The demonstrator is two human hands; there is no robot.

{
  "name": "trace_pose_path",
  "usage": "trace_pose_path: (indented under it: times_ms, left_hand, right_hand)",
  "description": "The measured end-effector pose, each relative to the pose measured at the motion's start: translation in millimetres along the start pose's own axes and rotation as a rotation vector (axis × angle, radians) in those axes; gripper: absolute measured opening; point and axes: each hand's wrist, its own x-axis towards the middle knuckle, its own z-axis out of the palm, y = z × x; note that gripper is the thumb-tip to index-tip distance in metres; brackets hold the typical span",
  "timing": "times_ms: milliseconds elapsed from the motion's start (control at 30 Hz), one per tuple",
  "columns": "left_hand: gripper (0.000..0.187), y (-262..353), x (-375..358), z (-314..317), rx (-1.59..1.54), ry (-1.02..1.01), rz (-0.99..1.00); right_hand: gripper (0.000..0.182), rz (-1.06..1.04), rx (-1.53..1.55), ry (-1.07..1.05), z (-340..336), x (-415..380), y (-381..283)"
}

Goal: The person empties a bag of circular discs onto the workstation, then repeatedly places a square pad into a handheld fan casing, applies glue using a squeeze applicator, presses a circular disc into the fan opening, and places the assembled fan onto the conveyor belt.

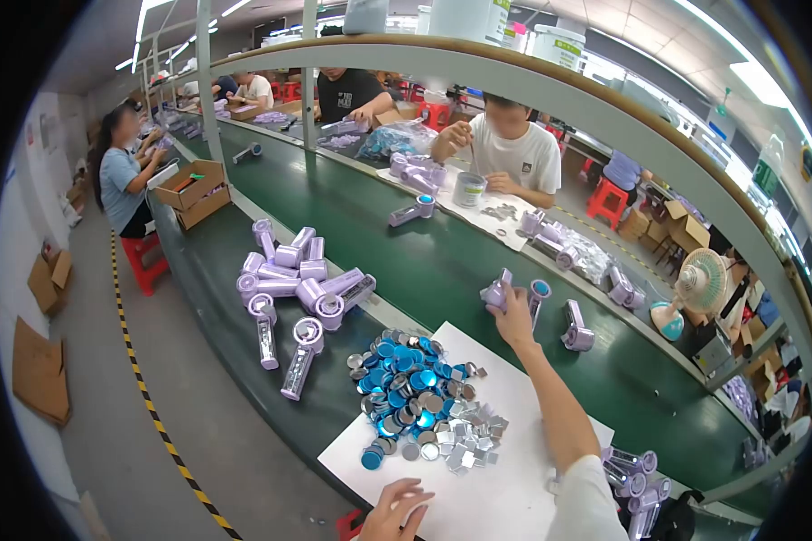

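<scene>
We can make out no word, brand or number for certain. Beyond our right hand (512,316)'s grip on the purple device (494,290), the pale print on a black shirt (338,93) and a white shirt's dark patch (527,168) are too small to read, as are the green-marked labels on the white tubs (555,47) higher up.

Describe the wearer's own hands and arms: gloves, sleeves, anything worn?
Both hands are bare, no gloves. The right hand shows no ring, watch or band on its wrist; a loose, plain white short sleeve covers that upper arm. The left hand has a small dark spot on one finger, possibly a ring, too small to tell. Its sleeve is out of frame.
</scene>
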Motion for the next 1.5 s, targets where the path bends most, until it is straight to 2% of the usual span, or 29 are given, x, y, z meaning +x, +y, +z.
trace_pose_path:
  times_ms: [67, 133, 200, 267, 333, 400, 500, 567, 633, 667, 733, 767, 800, 833, 900, 1000, 1133, 1233, 1300, 1367, 1400, 1500]
  left_hand:
    - [0.049, 6, 37, -16, 0.158, 0.022, 0.215]
    - [0.052, 2, 55, -18, 0.063, 0.224, 0.158]
    - [0.057, 5, 73, -23, 0.010, 0.305, 0.172]
    - [0.064, 13, 95, -27, 0.074, 0.196, 0.266]
    - [0.071, 22, 112, -17, -0.061, -0.069, 0.261]
    - [0.077, 40, 127, 0, -0.213, -0.323, 0.236]
    - [0.080, 51, 136, 24, -0.294, -0.551, 0.225]
    - [0.080, 39, 131, 38, -0.357, -0.566, 0.197]
    - [0.068, 41, 120, 45, -0.242, -0.408, 0.173]
    - [0.065, 39, 114, 52, -0.187, -0.355, 0.137]
    - [0.053, 31, 100, 68, -0.053, -0.255, 0.099]
    - [0.053, 26, 95, 75, 0.030, -0.214, 0.153]
    - [0.053, 20, 92, 81, 0.113, -0.174, 0.211]
    - [0.053, 17, 91, 85, 0.194, -0.132, 0.270]
    - [0.049, 16, 84, 89, 0.173, -0.083, 0.281]
    - [0.040, 14, 76, 90, 0.133, -0.014, 0.344]
    - [0.032, 1, 64, 75, 0.184, -0.026, 0.464]
    - [0.035, -7, 57, 73, 0.268, -0.052, 0.541]
    - [0.040, -3, 46, 71, 0.376, -0.094, 0.595]
    - [0.042, 3, 45, 69, 0.389, -0.077, 0.556]
    - [0.043, 4, 45, 68, 0.393, -0.070, 0.535]
    - [0.042, -4, 56, 60, 0.273, -0.005, 0.510]
  right_hand:
    - [0.060, 0.062, 0.157, -0.056, -42, -14, -24]
    - [0.056, 0.141, 0.432, -0.151, -88, -34, -49]
    - [0.053, 0.270, 0.820, -0.241, -143, -70, -68]
    - [0.055, 0.321, 0.908, -0.436, -189, -105, -76]
    - [0.060, 0.452, 1.118, -0.610, -202, -146, -67]
    - [0.063, 0.668, 1.323, -0.724, -203, -188, -74]
    - [0.059, 0.891, 1.455, -0.740, -200, -230, -93]
    - [0.051, 0.945, 1.645, -0.706, -190, -247, -95]
    - [0.044, 0.581, 0.683, -0.427, -193, -250, -97]
    - [0.047, 0.496, 0.387, -0.236, -196, -248, -93]
    - [0.052, 0.388, 0.058, 0.083, -192, -242, -71]
    - [0.054, 0.394, -0.044, 0.146, -187, -239, -56]
    - [0.064, 0.423, -0.125, 0.109, -183, -239, -43]
    - [0.078, 0.594, -0.071, -0.059, -179, -239, -28]
    - [0.074, 0.759, 0.083, -0.222, -189, -225, -26]
    - [0.068, 0.601, 0.069, -0.297, -185, -224, -25]
    - [0.056, 0.871, 0.610, -0.240, -184, -235, 0]
    - [0.049, 1.085, 1.653, 0.140, -186, -243, -4]
    - [0.050, 1.009, 1.866, 0.289, -199, -232, -24]
    - [0.056, 0.923, 2.086, 0.414, -206, -221, -39]
    - [0.060, 0.863, 2.178, 0.313, -209, -219, -39]
    - [0.060, 0.788, 2.169, 0.178, -213, -205, -63]
